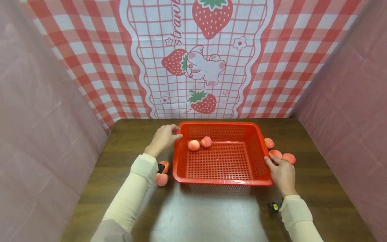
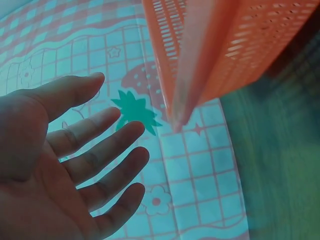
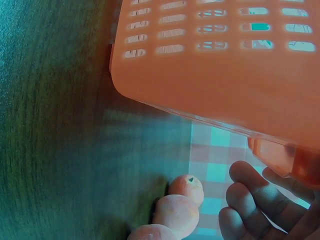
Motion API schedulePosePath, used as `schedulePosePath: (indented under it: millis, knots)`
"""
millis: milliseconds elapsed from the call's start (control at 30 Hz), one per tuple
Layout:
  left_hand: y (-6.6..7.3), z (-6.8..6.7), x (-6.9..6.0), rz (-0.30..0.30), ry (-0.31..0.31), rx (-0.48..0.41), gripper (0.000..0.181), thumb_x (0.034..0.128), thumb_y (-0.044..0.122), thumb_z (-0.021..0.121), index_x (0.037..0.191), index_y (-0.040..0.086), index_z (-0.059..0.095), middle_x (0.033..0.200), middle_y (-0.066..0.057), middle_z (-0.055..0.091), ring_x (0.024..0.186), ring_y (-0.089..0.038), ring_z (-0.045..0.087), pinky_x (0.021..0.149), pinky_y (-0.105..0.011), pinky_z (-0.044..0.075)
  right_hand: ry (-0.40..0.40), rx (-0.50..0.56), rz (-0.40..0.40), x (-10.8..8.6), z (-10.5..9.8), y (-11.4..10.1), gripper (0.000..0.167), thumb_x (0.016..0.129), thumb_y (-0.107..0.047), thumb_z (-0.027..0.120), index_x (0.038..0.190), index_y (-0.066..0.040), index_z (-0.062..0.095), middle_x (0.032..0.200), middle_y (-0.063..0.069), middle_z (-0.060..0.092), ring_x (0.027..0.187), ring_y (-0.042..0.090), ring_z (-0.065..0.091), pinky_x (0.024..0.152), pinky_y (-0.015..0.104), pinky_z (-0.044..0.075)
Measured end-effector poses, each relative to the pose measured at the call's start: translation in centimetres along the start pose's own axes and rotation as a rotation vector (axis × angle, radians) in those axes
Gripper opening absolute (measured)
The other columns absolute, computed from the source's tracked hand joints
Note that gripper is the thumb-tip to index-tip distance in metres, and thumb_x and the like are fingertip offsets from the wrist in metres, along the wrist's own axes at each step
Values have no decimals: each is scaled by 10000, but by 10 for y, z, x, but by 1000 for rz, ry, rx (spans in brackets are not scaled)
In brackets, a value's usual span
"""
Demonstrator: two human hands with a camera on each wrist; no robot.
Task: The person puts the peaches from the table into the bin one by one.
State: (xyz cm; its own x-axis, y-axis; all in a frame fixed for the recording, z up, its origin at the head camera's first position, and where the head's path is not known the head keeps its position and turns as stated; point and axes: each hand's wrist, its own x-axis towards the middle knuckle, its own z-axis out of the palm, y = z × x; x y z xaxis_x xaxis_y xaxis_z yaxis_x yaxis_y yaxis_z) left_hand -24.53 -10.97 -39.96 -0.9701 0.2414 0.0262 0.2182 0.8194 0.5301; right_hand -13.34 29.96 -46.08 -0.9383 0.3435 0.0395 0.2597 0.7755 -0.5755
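Observation:
A red plastic basket [image 1: 223, 182] with perforated walls stands upright on the table. Inside it, near the left wall, lie two peaches, one paler [image 1: 194, 145] and one pinker [image 1: 206, 142]. My left hand [image 1: 163, 138] hovers beside the basket's left rim; the left wrist view shows its fingers spread and apart from the basket. At the right rim, my right hand [image 1: 283, 173] pinches the edge, thumb on the inner side and fingers outside. The thumb is hidden in the right wrist view, where the other fingers [image 3: 243, 200] curl loosely below the rim.
Three peaches, at the back [image 1: 269, 143], in the middle [image 1: 275, 154] and outermost [image 1: 288, 158], lie right of the basket. Two more, an orange one [image 1: 165, 166] and a pink one [image 1: 161, 179], lie by my left forearm. A checked strawberry cloth [image 1: 199, 67] hangs behind the wooden table [image 1: 115, 161].

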Motion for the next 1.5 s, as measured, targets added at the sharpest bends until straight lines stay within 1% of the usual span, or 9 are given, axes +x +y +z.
schedulePosePath:
  millis: [100, 167, 400, 567, 733, 900, 1133, 1267, 1500]
  knots:
    - [-5, 0, -3, -15, -14, -2, 362, 908, 281, 679, 1197, 64, 660, 1170, -108, 702, 1100, -289, 644, 957, -456, 498, -1, 8, 6, 0, 0, 0, 547, 963, -475, 543, 1348, -85, 550, 1092, 311, 647, 960, 463, 554, 769, 477, 441]
    - [-9, 0, -5, -28, -19, -2, 357, 909, 284, 678, 1195, 70, 661, 1173, -104, 701, 1109, -292, 643, 960, -466, 495, 2, 8, 3, 0, 0, 0, 543, 964, -469, 544, 1347, -84, 551, 1111, 312, 639, 977, 471, 554, 796, 500, 443]
    - [-19, 1, -11, -47, -22, 1, 366, 897, 300, 689, 1183, 73, 668, 1161, -110, 705, 1103, -302, 643, 965, -476, 486, 20, 7, -21, 1, 1, 2, 552, 960, -485, 544, 1342, -88, 562, 998, 310, 668, 869, 413, 558, 684, 368, 369]
    - [-25, 3, -15, -63, -44, 10, 403, 884, 311, 703, 1189, 50, 665, 1118, -125, 712, 1053, -300, 654, 931, -462, 502, -4, 13, -2, 1, 1, 3, 573, 959, -508, 529, 1358, -96, 544, 1045, 310, 663, 853, 381, 544, 667, 338, 357]
    - [-33, 6, -18, -82, -59, 24, 397, 877, 304, 715, 1181, 53, 669, 1059, -116, 719, 999, -282, 662, 894, -456, 508, -14, 15, 7, 0, 1, 2, 579, 960, -509, 524, 1362, -93, 538, 1101, 315, 648, 881, 389, 545, 679, 341, 365]
    - [-40, 8, -22, -104, -95, 22, 390, 873, 294, 721, 1179, 58, 670, 1061, -110, 728, 1010, -283, 671, 913, -460, 506, -21, 19, 12, 1, 1, 2, 586, 961, -516, 517, 1369, -95, 528, 1126, 316, 639, 889, 388, 542, 687, 352, 386]
    - [-47, 10, -29, -90, -119, 28, 397, 871, 284, 719, 1180, 39, 667, 1060, -131, 732, 1001, -295, 679, 904, -468, 509, -9, 16, 3, 1, 1, 1, 562, 964, -492, 530, 1360, -93, 539, 1122, 313, 638, 904, 408, 555, 707, 379, 392]
    - [-51, 13, -32, -108, -132, 30, 415, 871, 295, 716, 1193, 39, 660, 1076, -137, 728, 1015, -299, 675, 917, -470, 506, -8, 19, 4, 1, 1, 2, 566, 963, -495, 529, 1363, -95, 533, 1133, 312, 635, 936, 426, 555, 738, 412, 417]
    - [-58, 18, -36, -134, -147, 29, 420, 869, 288, 715, 1202, 40, 658, 1077, -139, 725, 1019, -306, 668, 917, -471, 505, -31, 27, 30, 1, 1, 2, 595, 957, -527, 515, 1381, -111, 507, 1151, 310, 633, 922, 389, 538, 707, 358, 387]
